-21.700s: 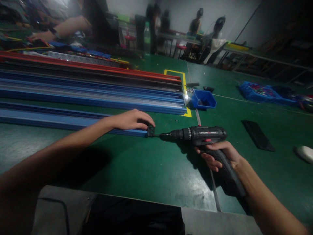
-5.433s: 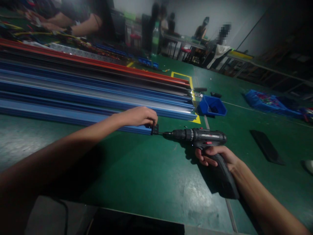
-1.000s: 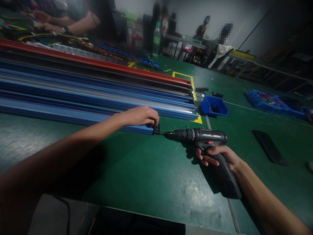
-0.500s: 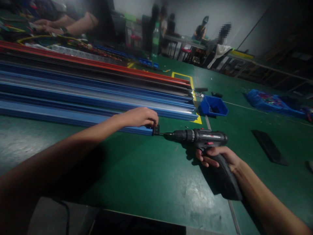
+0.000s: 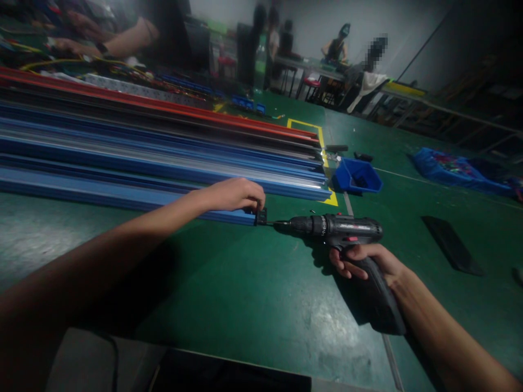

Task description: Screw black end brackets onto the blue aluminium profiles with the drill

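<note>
My right hand [image 5: 363, 261] is wrapped round the grip of a black cordless drill [image 5: 351, 228], its bit pointing left. The bit's tip meets a small black end cap [image 5: 262, 216] at the end of a blue metal profile [image 5: 229, 216]. My left hand [image 5: 241, 195] is closed over that end, fingertips on the black cap. The profile lies on the green table [image 5: 253, 305] and runs off to the left under my forearm. A tiny dark screw [image 5: 312, 211] lies just behind the drill's chuck.
Behind lie more blue profiles [image 5: 183, 158] and red ones [image 5: 163, 107]. A blue bin [image 5: 357, 177] stands beyond the drill, a black flat piece [image 5: 451, 245] to its right, and a blue tray of small parts [image 5: 453, 169] farther off. A co-worker's arm [image 5: 126, 42] is at the upper left.
My hands, the drill and the profile hold almost the same place; the drill's rear has shifted very slightly right. The co-worker's arms at the upper left have moved.
</note>
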`<state>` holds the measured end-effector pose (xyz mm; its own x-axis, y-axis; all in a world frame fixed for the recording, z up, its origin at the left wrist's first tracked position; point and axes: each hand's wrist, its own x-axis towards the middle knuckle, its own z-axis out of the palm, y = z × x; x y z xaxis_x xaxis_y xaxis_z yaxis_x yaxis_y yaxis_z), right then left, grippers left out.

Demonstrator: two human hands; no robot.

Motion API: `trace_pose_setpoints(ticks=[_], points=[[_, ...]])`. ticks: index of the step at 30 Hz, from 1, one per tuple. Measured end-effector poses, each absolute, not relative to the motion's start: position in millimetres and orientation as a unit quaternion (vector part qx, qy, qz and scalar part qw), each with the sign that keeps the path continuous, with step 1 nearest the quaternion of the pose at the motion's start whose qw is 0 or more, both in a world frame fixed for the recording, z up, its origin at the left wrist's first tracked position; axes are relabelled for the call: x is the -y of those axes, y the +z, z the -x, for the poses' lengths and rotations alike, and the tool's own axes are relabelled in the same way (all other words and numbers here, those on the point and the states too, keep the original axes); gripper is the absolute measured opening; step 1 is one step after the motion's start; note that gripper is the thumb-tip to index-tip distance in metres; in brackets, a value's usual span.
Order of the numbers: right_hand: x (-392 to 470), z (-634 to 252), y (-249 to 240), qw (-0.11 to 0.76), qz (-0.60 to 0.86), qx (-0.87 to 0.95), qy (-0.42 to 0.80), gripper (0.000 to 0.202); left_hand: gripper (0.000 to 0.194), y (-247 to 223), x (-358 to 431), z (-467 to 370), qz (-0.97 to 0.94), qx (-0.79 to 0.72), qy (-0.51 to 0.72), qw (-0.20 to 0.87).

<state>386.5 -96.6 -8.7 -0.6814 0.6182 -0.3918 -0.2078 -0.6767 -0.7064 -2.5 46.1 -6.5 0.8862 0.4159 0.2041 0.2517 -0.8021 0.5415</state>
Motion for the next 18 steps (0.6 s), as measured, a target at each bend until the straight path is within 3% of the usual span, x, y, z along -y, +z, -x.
trace_pose_setpoints(ticks=[18], points=[[96.2, -385.8, -10.0, 0.250, 0.298, 0.335, 0.858, 0.029, 0.017, -5.9, -46.6, 2.3, -0.937, -0.178, 0.155, 0.257]])
